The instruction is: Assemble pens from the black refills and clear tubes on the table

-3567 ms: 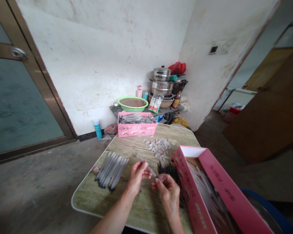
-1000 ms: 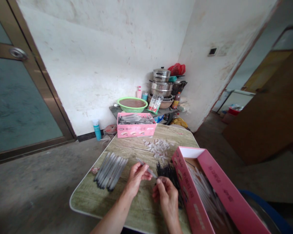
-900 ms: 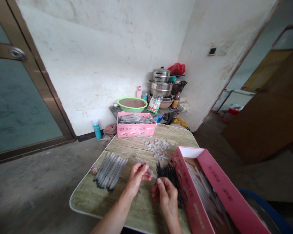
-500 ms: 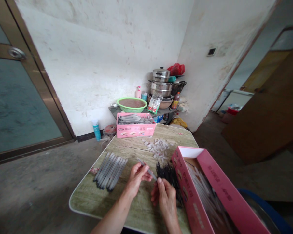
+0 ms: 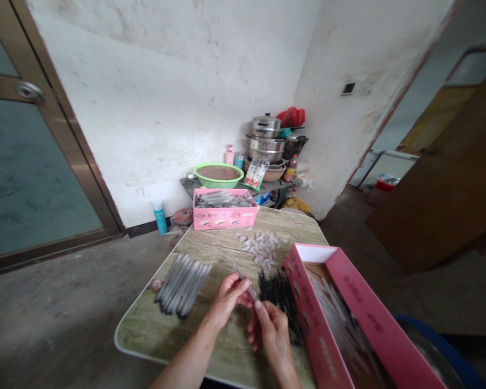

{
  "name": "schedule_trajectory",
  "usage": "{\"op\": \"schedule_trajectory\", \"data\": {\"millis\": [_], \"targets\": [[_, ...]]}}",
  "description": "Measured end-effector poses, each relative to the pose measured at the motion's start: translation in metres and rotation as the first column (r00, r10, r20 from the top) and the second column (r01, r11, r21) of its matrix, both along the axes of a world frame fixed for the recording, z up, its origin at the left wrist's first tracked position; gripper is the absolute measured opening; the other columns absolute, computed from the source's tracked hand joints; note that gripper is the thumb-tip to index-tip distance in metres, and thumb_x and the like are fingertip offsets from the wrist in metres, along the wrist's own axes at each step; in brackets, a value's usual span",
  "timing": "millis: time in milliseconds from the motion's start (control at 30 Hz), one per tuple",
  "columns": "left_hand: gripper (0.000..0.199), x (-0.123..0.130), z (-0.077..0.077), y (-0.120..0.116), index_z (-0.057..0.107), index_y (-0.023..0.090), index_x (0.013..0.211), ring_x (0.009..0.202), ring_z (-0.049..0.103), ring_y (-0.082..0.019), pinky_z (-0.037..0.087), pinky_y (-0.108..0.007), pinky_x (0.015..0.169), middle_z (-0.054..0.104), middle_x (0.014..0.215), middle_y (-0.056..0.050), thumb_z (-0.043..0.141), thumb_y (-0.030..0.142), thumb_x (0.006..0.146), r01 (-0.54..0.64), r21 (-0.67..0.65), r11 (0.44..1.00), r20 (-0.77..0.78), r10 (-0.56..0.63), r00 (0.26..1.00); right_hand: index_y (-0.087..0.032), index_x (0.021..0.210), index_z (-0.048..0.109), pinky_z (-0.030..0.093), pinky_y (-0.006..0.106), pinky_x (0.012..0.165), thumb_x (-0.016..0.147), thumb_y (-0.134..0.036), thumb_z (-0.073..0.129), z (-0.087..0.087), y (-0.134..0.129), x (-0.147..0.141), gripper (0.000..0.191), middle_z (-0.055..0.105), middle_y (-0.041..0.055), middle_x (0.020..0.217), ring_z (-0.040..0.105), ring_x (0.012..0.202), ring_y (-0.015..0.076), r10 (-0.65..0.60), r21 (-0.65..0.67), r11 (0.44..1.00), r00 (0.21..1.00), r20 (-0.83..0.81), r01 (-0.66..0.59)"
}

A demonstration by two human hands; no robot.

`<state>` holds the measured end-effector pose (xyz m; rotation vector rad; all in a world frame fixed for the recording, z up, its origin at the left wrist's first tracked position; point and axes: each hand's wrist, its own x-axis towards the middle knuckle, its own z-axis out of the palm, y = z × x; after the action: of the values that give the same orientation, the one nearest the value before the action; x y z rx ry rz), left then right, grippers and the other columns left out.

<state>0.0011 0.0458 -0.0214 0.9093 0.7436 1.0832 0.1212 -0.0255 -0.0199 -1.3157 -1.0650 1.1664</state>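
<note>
The left hand (image 5: 228, 300) and right hand (image 5: 270, 330) hold one slim translucent tube (image 5: 246, 283) above the table (image 5: 146, 324).

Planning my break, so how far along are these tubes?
Partway, seemingly. The neat row of black-ended tubes looks done. The left hand and right hand hold one slim tube. Loose black pieces, small white pieces and the tubes in the right pink box probably remain.

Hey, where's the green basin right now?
In the head view, the green basin sits on the dark shelf against the wall, just behind the smaller pink box and left of the stacked steel pots.
</note>
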Motion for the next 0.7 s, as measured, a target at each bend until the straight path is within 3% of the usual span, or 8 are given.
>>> {"op": "schedule_trajectory", "data": {"millis": [67, 167, 233, 300, 367, 533, 700], "targets": [[0.041, -0.001, -0.001, 0.003, 0.060, 0.013, 0.094, 0.061, 0.065, -0.018, 0.053, -0.027, 0.055, 0.069, 0.075, -0.008, 0.064, 0.051, 0.075, -0.003, 0.021, 1.000, -0.041, 0.004, 0.999, -0.019, 0.066, 0.052, 0.029, 0.017, 0.028, 0.086, -0.056, 0.049, -0.003, -0.003, 0.002, 0.043, 0.054, -0.0033, 0.045, 0.045, 0.030, 0.0094, -0.039, 0.012, 0.999, 0.998, 0.047, 0.038], [0.044, -0.003, -0.004, 0.019, 0.060, 0.015, 0.104, 0.067, 0.066, -0.020, 0.053, -0.032, 0.061, 0.068, 0.078, -0.008, 0.056, 0.051, 0.080, -0.102, 0.090, 0.991, -0.195, 0.118, 0.974, -0.019, 0.061, 0.051, 0.029, 0.018, 0.031, 0.087, -0.055, 0.047, -0.013, -0.012, 0.005, 0.045, 0.049, -0.0043, 0.041, 0.043, 0.031, 0.0093, -0.186, 0.063, 0.982, 0.974, 0.128, 0.179], [0.034, -0.002, -0.004, 0.037, 0.062, 0.016, 0.103, 0.070, 0.065, -0.020, 0.051, -0.033, 0.066, 0.067, 0.080, -0.007, 0.058, 0.041, 0.080, -0.126, 0.225, 0.966, -0.393, 0.208, 0.895, -0.019, 0.061, 0.052, 0.030, 0.019, 0.033, 0.088, -0.055, 0.046, -0.020, -0.018, 0.006, 0.045, 0.049, -0.0043, 0.041, 0.044, 0.033, 0.0100, -0.241, 0.070, 0.970, 0.962, 0.127, 0.234], [0.021, 0.003, -0.003, 0.056, 0.066, 0.018, 0.093, 0.079, 0.063, -0.021, 0.047, -0.033, 0.076, 0.068, 0.085, -0.006, 0.065, 0.025, 0.073, -0.065, 0.399, 0.915, -0.577, 0.305, 0.758, -0.019, 0.061, 0.053, 0.032, 0.020, 0.035, 0.088, -0.055, 0.046, -0.025, -0.023, 0.005, 0.045, 0.049, -0.0043, 0.042, 0.045, 0.034, 0.0105, -0.271, 0.074, 0.962, 0.955, 0.117, 0.264], [0.019, 0.013, -0.002, 0.073, 0.067, 0.020, 0.086, 0.080, 0.060, -0.020, 0.043, -0.033, 0.080, 0.066, 0.084, -0.005, 0.064, 0.014, 0.069, -0.023, 0.489, 0.872, -0.628, 0.370, 0.684, -0.019, 0.059, 0.053, 0.033, 0.020, 0.037, 0.088, -0.054, 0.047, -0.026, -0.026, 0.003, 0.046, 0.048, -0.0044, 0.042, 0.045, 0.036, 0.0107, -0.296, 0.093, 0.954, 0.948, 0.116, 0.287], [0.015, 0.044, -0.003, 0.098, 0.061, 0.020, 0.066, 0.075, 0.055, -0.022, 0.037, -0.032, 0.078, 0.057, 0.070, -0.002, 0.068, 0.008, 0.060, -0.031, 0.506, 0.862, -0.590, 0.372, 0.716, -0.020, 0.054, 0.049, 0.031, 0.020, 0.037, 0.088, -0.054, 0.047, -0.023, -0.028, -0.002, 0.048, 0.045, -0.0044, 0.039, 0.042, 0.035, 0.0101, -0.354, 0.150, 0.928, 0.932, 0.082, 0.340], [0.022, 0.052, -0.009, 0.103, 0.057, 0.021, 0.064, 0.078, 0.055, -0.022, 0.035, -0.031, 0.078, 0.055, 0.066, 0.000, 0.068, 0.004, 0.056, -0.089, 0.454, 0.886, -0.523, 0.346, 0.779, -0.020, 0.054, 0.048, 0.029, 0.020, 0.036, 0.086, -0.057, 0.048, -0.021, -0.028, -0.005, 0.049, 0.043, -0.0046, 0.040, 0.040, 0.035, 0.0098, -0.361, 0.132, 0.926, 0.932, 0.044, 0.353]]}}
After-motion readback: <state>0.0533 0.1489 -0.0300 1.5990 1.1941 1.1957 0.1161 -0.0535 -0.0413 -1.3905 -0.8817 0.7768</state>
